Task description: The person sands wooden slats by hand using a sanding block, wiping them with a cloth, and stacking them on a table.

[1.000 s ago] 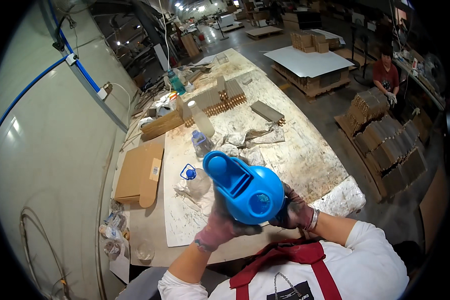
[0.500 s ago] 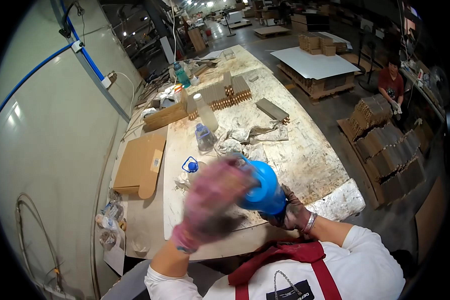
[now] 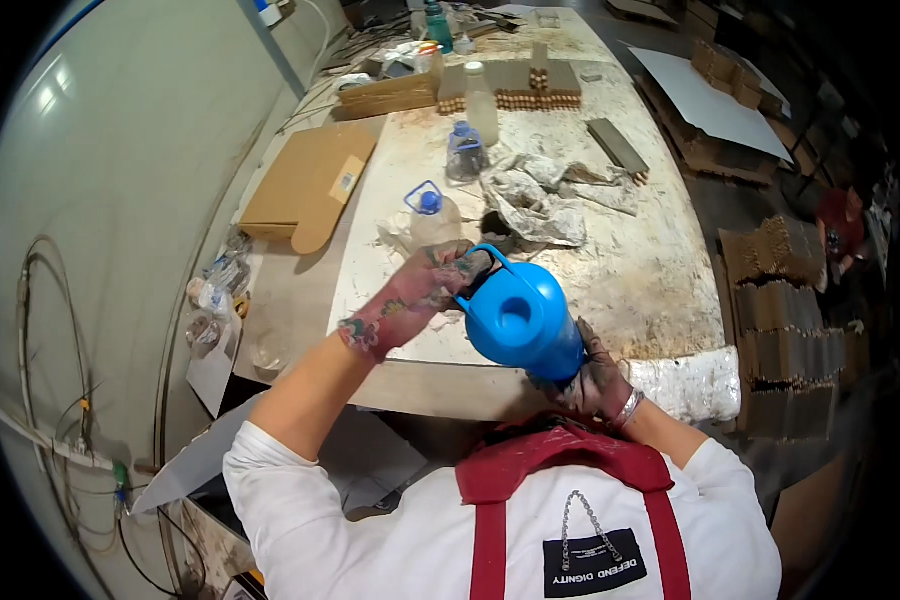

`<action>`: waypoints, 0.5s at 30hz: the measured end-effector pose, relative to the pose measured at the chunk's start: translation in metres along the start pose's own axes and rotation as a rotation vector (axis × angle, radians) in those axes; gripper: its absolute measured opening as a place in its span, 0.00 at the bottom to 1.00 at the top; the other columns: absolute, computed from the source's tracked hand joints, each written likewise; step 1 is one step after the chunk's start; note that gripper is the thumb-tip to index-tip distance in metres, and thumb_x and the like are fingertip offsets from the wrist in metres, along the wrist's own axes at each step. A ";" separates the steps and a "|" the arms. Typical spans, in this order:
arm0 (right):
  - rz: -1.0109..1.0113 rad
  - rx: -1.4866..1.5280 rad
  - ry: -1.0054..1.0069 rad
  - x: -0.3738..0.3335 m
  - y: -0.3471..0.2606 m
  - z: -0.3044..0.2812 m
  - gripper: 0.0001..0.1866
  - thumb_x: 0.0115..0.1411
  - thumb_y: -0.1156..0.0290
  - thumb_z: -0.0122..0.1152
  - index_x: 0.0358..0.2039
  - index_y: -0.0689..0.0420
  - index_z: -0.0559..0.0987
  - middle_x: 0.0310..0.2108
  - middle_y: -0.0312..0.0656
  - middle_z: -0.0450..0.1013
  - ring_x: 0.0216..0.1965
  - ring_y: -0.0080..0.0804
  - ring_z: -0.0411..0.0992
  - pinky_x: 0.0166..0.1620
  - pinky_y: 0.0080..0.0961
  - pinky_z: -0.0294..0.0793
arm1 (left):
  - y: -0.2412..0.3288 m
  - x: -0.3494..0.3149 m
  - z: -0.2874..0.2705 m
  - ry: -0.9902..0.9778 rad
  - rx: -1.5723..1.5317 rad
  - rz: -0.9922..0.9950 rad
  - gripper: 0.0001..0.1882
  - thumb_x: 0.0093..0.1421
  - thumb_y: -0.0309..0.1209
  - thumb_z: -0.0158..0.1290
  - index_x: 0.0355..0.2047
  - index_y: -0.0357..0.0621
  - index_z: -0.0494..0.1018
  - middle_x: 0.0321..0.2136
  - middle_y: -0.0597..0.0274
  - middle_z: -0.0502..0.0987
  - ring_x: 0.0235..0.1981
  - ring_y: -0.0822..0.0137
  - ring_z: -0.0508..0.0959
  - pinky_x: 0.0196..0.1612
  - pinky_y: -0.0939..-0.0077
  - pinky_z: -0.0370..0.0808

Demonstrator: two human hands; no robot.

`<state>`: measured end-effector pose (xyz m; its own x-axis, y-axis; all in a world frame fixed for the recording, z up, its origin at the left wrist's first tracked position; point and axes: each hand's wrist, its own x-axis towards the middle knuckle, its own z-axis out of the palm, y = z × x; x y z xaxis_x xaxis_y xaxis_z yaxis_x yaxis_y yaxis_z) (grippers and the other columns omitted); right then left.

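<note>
A large blue water bottle (image 3: pixel 530 325) is tilted toward me above the near edge of the table. Its round lid with a dished centre faces up, and a loop handle stands off the lid's left side. My left hand (image 3: pixel 425 295), in a stained pink glove, is closed around that loop. From the right, my right hand (image 3: pixel 598 380), gloved and darkly smeared, grips the bottle's lower body; some of its fingers are hidden behind the bottle. Just beyond my left hand stands a clear jug (image 3: pixel 436 218) with a blue cap and handle. A dark cup (image 3: pixel 497 228) sits beside it.
Crumpled cloth (image 3: pixel 540 195), a small jug (image 3: pixel 465 155) and a tall cloudy bottle (image 3: pixel 481 105) stand farther back. Stacked grey strips (image 3: pixel 510 80) lie behind them. A flat cardboard box (image 3: pixel 305 185) is at left, a wall beyond. A person (image 3: pixel 842 225) works at right.
My left hand, blurred over the lid before, now holds the loop handle. The view has tipped down, so the table things appear higher. The bottle stays in my right hand.
</note>
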<state>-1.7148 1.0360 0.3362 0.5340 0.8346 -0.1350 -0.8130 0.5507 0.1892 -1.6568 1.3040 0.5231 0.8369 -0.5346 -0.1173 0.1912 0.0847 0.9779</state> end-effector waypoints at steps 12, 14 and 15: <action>-0.600 -1.104 0.409 -0.076 -0.019 0.050 0.28 0.63 0.54 0.54 0.57 0.59 0.64 0.40 0.42 0.72 0.38 0.30 0.73 0.41 0.28 0.75 | 0.037 -0.107 -0.189 0.656 0.210 0.174 0.14 0.63 0.35 0.46 0.46 0.44 0.70 0.45 0.57 0.74 0.45 0.63 0.75 0.47 0.70 0.76; -0.791 -1.427 0.627 -0.094 -0.027 0.051 0.25 0.63 0.59 0.57 0.54 0.62 0.68 0.39 0.40 0.71 0.37 0.24 0.71 0.40 0.20 0.72 | 0.033 -0.128 -0.230 0.829 0.222 0.168 0.13 0.63 0.32 0.43 0.45 0.41 0.70 0.42 0.56 0.76 0.43 0.63 0.77 0.47 0.67 0.77; -0.882 -1.565 0.747 -0.110 -0.037 0.046 0.22 0.63 0.65 0.56 0.54 0.63 0.70 0.40 0.39 0.72 0.37 0.21 0.70 0.41 0.17 0.71 | 0.027 -0.129 -0.245 0.928 0.208 0.184 0.13 0.64 0.34 0.44 0.43 0.41 0.72 0.39 0.57 0.76 0.38 0.65 0.78 0.41 0.70 0.78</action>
<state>-1.7325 0.9244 0.3882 0.9952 -0.0312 -0.0926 -0.0953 -0.0998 -0.9904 -1.6339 1.5815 0.5221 0.9335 0.3566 0.0382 -0.0036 -0.0971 0.9953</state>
